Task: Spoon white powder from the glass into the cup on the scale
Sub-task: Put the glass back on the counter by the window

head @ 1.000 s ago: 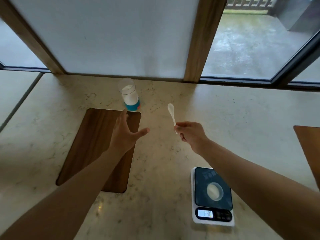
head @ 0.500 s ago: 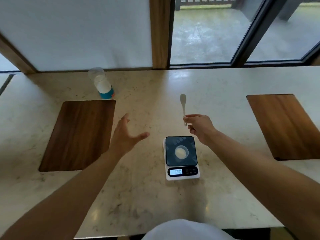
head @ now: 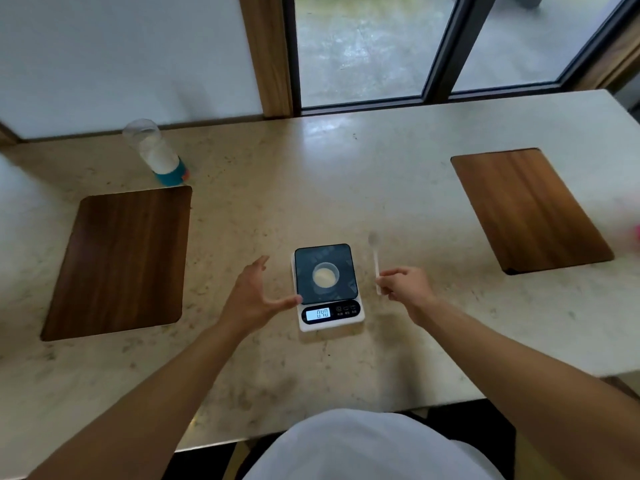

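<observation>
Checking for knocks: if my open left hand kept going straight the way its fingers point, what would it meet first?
Probably nothing soon: the open left hand points past the white-and-black kitchen scale's left edge over bare pale marble tabletop, though its thumb nearly touches it; height unclear.

You face a pale marble counter [head: 398, 174] with two dark wood insets, left [head: 121, 265] and right [head: 530, 209]. Behind it: white panel [head: 121, 57], wood post [head: 266, 53], dark-framed windows [head: 374, 46] onto wet grey paving. Daylight, diffuse.

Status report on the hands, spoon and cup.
Left hand open, empty. Right hand pinching spoon. Cup on scale, reading 040. Nothing in the way.
</observation>
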Tool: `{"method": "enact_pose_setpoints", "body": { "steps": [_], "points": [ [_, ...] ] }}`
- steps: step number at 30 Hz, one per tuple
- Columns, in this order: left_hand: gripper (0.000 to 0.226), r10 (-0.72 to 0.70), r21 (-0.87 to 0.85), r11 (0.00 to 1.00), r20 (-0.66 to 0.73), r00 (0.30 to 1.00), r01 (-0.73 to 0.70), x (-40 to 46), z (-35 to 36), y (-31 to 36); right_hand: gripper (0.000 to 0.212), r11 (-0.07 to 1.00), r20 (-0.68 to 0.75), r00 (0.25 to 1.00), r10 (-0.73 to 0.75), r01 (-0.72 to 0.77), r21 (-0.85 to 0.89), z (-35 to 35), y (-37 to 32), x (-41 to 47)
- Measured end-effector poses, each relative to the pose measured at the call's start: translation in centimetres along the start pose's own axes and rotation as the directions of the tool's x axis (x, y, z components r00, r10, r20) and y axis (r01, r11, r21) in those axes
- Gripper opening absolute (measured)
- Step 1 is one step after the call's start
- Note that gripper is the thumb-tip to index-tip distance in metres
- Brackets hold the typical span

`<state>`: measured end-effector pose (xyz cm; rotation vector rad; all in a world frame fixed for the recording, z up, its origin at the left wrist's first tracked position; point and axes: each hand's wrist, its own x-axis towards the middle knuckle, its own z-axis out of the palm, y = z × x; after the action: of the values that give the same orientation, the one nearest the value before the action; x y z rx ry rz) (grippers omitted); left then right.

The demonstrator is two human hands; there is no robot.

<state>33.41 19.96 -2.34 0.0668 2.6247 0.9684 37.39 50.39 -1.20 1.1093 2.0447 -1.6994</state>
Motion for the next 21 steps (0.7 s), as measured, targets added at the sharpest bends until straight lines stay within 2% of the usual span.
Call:
{"method": "enact_pose_setpoints", "body": {
  "steps": [7, 15, 21],
  "points": [
    [0.119, 0.025, 0.018, 1.0, 0.048, 0.999, -0.026, -1.4, 1.6, 0.6, 0.009, 0.979, -0.043, 0.998, -0.039, 0.029, -0.2, 0.2, 2.7, -0.7],
    [0.116, -0.013, 0.049, 0.999, 0.056, 0.998, 0.01, -2.9, 2.3, 0.1, 0.028, 0.938, -0.03, 0.996, -0.081, 0.066, -0.341, 1.2, 4.1, -0.5],
    [0.117, -0.036, 0.082, 0.996, 0.058, 0.998, 0.032, -3.4, 2.4, -0.4, 0.019, 0.921, -0.021, 0.996, -0.091, 0.077, -0.383, 1.5, 4.6, -0.3]
  ]
}}
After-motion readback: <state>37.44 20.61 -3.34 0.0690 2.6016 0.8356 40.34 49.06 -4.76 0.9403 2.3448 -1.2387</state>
